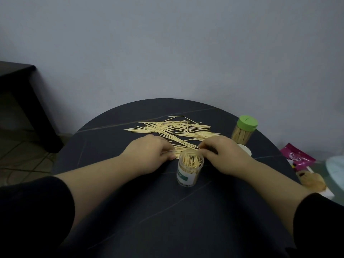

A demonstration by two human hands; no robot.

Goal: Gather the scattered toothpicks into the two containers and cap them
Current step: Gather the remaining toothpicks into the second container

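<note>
Left hand (149, 153) and right hand (223, 152) are pinching toothpicks (183, 144) in curled fingers, crowding the open container (189, 171) and risking tipping it.

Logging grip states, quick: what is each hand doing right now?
Left hand: fingers curled round a bunch of toothpicks.
Right hand: pinches the same toothpicks at the pile's near edge.

The fingertips of the left hand (149, 155) are hidden under the hand itself, so its grip on the toothpicks (176, 127) cannot be told. It is the same for the right hand (223, 153), which also covers part of the cap (246, 148). The label (183, 176) on the jar (189, 170) is too blurred to read. The right edge cuts off a pale thing (337, 168).
</note>
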